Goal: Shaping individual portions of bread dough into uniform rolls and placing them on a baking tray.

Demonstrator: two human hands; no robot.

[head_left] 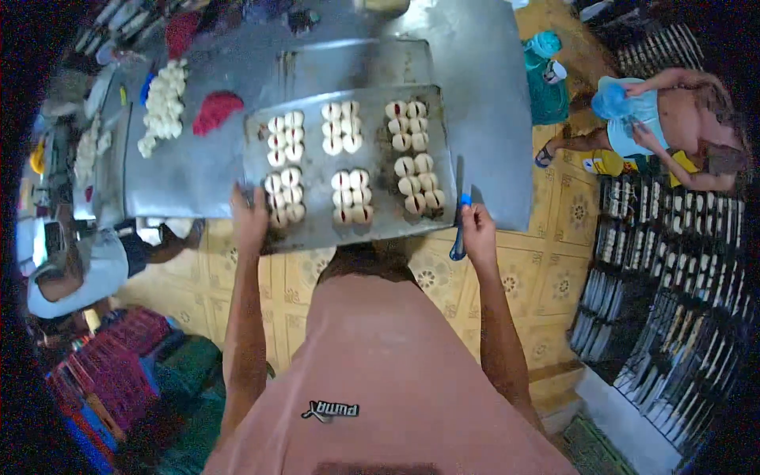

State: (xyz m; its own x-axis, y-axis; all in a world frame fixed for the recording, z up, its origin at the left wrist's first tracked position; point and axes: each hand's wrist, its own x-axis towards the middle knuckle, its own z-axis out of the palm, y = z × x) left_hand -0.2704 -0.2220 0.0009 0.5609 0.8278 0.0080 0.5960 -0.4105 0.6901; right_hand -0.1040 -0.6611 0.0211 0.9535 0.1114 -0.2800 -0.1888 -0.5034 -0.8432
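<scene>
A worn metal tray (pixel 309 229) carrying several groups of pale dough pieces (pixel 341 127), many split with red showing, lies at the front of the steel table, its near edge toward me. My left hand (pixel 250 214) grips the tray's near left corner. At the near right corner, my right hand (pixel 477 229) is closed on a blue-handled tool (pixel 466 199) with a thin blade pointing away from me; whether it also grips the tray is unclear. A second tray (pixel 356 62) lies behind the first. A pink cloth (pixel 215 112) and a heap of dough balls (pixel 164 96) are to the left.
A person (pixel 681 127) at the right holds a blue object (pixel 609 100). Another person (pixel 87 277) is at the left. Racks of loaded trays (pixel 665 245) line the right side, stacked crates (pixel 103 380) the lower left. A green container (pixel 546 93) stands beside the table (pixel 487 95).
</scene>
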